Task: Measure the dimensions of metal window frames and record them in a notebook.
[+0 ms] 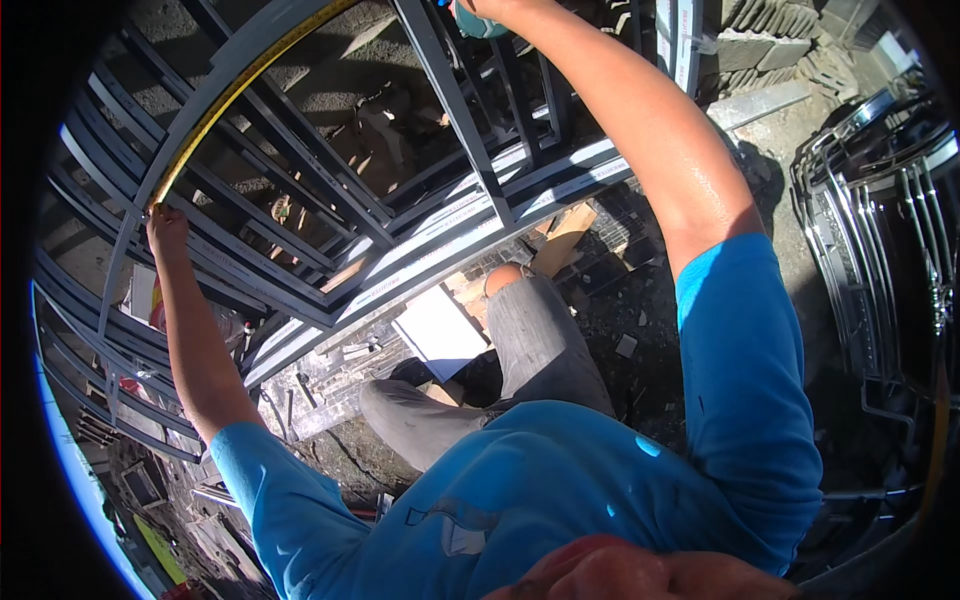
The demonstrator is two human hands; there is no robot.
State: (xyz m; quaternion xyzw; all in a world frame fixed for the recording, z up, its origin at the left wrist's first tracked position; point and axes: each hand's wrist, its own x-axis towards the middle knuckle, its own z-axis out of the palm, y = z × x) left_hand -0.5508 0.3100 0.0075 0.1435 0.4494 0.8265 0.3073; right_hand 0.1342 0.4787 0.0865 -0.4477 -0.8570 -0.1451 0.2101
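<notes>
A yellow tape measure blade [243, 82] is stretched along a curved-looking grey metal bar of a frame. At its lower left end my left hand [168, 228] is closed, pinching the blade against the bar. The blade runs up and out at the top edge. My right arm reaches far forward, and my right hand [488, 8] is mostly cut off by the top edge. Its fingers are bent round a teal and blue object [480, 24], only partly seen; whether this is the tape's case I cannot tell. Beneath both arms lies the grey metal frame [405, 262] with several parallel bars.
A white board [440, 330] and wood scraps [565, 240] lie on the littered ground by my knees. Shiny bent metal tubes [870, 250] stand at the right. Stacked grey tiles [765, 45] sit at the far right. More metal bars [90, 230] extend to the left.
</notes>
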